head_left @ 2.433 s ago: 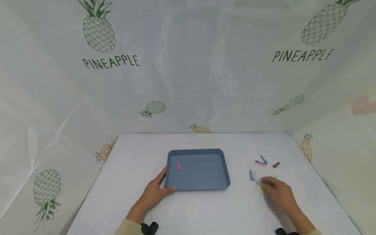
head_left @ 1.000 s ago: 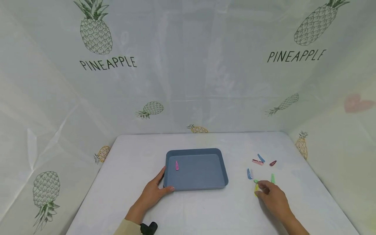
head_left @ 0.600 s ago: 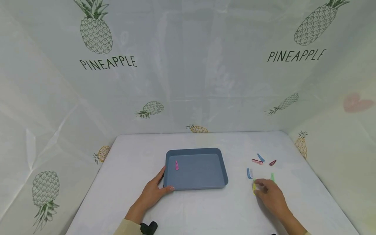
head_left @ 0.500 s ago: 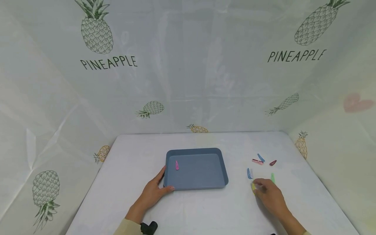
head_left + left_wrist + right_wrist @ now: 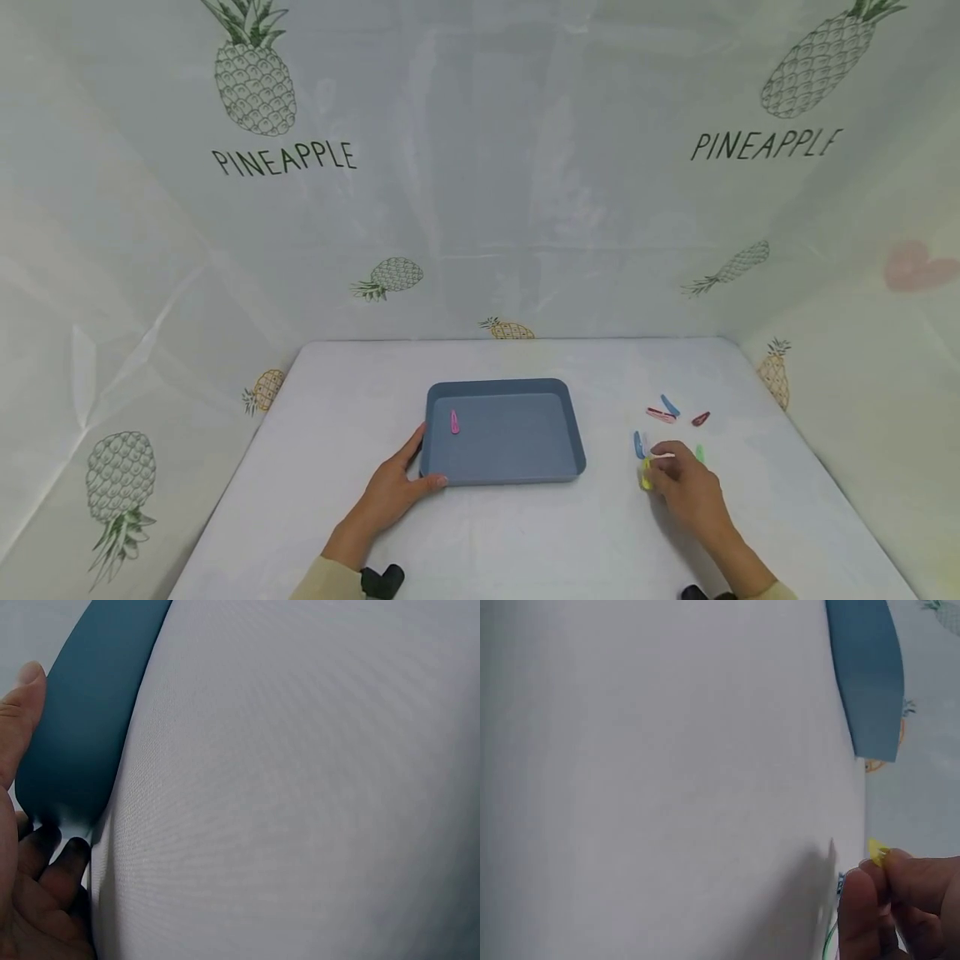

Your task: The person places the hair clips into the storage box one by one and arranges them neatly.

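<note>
A blue-grey tray lies on the white table with a pink hair clip inside, towards its left end. My left hand grips the tray's near left corner, thumb on the near edge and fingers at the left side. In the left wrist view, the thumb lies against the tray wall. My right hand pinches a yellow hair clip between thumb and fingers, right of the tray. The clip's tip shows in the right wrist view. The green clip seen earlier near the yellow one is hidden.
Around the right hand lie a blue clip, a pale clip partly covered, and a green clip. Farther back are another blue clip, red and pink clips and a dark red clip.
My right hand has moved slightly left and away from me, and now pinches the yellow clip, which has shifted left. The left hand and the tray stay as they were.
</note>
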Motion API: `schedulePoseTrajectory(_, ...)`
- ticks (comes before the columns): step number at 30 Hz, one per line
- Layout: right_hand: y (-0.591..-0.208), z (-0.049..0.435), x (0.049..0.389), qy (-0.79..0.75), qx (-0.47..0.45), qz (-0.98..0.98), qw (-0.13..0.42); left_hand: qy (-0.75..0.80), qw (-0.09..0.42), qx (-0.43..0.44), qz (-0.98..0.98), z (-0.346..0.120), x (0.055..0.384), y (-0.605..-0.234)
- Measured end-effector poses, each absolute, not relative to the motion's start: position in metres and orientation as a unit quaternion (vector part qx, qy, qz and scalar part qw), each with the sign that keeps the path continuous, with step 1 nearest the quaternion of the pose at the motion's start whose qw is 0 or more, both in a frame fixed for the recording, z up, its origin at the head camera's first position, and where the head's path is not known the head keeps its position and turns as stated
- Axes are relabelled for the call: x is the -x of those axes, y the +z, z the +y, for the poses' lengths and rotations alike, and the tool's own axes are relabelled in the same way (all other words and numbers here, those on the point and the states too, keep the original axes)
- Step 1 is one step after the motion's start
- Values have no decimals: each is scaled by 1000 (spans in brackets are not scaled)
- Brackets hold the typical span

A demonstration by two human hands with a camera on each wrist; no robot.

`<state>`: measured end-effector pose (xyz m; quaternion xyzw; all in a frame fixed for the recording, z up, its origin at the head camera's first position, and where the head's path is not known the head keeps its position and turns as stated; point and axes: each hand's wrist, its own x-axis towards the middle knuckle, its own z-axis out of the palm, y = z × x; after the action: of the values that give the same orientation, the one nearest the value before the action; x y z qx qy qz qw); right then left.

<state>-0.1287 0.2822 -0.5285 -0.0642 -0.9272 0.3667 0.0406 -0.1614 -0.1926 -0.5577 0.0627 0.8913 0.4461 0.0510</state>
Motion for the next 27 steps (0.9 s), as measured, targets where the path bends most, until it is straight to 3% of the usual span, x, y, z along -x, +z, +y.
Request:
schedulePoseTrajectory(15,-501,245,161,496,32,-863,92,453,50,-60,888,-193,160,-558)
schedulePoseTrajectory(27,-488,193,197,555,24,-830,60,451,52,-56,889,-193,160,-556)
